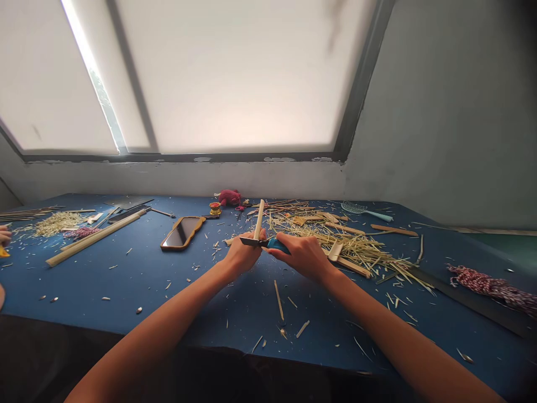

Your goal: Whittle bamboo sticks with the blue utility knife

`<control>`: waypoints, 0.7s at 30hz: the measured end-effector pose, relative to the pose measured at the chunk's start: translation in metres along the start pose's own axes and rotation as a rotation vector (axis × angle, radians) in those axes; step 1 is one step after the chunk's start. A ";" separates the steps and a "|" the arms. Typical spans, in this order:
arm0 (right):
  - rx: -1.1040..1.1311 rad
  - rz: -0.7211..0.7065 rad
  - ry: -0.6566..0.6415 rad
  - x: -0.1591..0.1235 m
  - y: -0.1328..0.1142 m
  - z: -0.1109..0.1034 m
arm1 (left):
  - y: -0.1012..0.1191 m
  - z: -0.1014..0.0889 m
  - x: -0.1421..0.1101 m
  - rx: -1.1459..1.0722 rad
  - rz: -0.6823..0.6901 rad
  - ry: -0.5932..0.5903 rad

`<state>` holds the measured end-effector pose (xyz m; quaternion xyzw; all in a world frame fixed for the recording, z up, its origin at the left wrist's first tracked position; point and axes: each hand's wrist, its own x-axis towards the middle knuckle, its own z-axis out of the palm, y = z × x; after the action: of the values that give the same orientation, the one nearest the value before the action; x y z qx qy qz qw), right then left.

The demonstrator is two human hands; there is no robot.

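Note:
A pale strip of split bamboo [260,215] stands almost upright above the table, its lower part wrapped by the fingers of my left hand [245,257]. My right hand [308,254] is closed round the blue handle of a knife [251,242]. The dark blade lies across the strip, just above my left fingers, and appears to touch it. Beside my right hand spreads a heap of shavings and thin splints [364,249], with a short curved bamboo piece [335,252] at its near side.
A phone in a wavy brown case [182,233] lies left of my hands, near a long bamboo stick [96,238]. At the right are a hairbrush [369,211] and a red-and-white cord bundle [490,285]. Another person's hand [5,235] shows at the far left edge.

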<state>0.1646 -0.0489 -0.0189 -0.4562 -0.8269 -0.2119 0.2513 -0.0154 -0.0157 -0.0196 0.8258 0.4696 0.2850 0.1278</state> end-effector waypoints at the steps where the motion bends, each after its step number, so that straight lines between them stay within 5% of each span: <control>1: 0.000 0.001 -0.001 0.000 0.000 0.000 | -0.001 0.000 0.000 0.003 0.000 0.001; 21: 0.010 -0.004 -0.001 -0.001 0.001 0.005 | -0.003 0.002 -0.003 -0.034 0.024 0.011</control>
<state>0.1648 -0.0464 -0.0231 -0.4536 -0.8289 -0.2079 0.2528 -0.0180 -0.0166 -0.0234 0.8275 0.4552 0.2991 0.1359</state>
